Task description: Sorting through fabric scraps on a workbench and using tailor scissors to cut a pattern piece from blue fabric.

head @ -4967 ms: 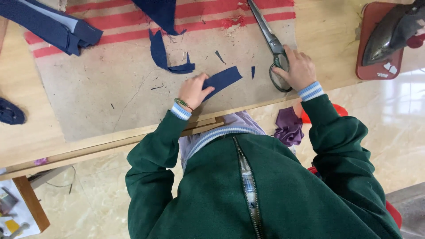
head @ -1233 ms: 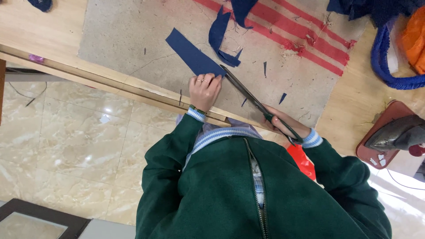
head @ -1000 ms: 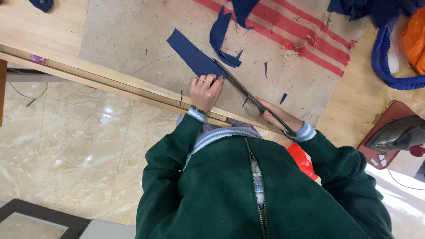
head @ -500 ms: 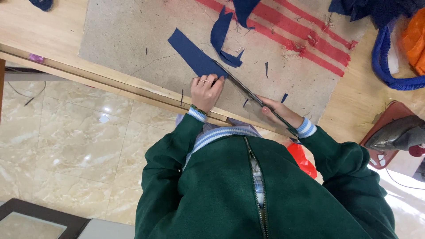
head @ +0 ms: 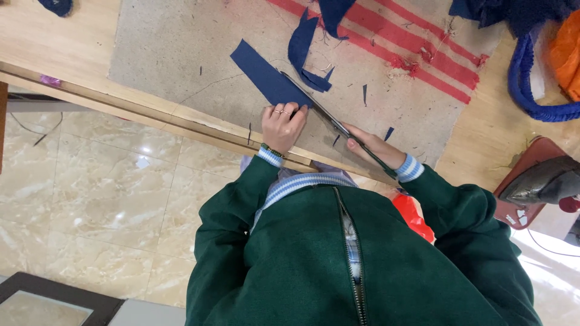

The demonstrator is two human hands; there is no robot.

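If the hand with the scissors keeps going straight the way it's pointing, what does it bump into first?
Probably the navy fabric strip. The right hand points along the scissors, whose tips already reach the strip, right beside the left hand.

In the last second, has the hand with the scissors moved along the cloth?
Yes. The right hand has slid the scissors forward along the navy fabric strip, toward the left hand holding it down.
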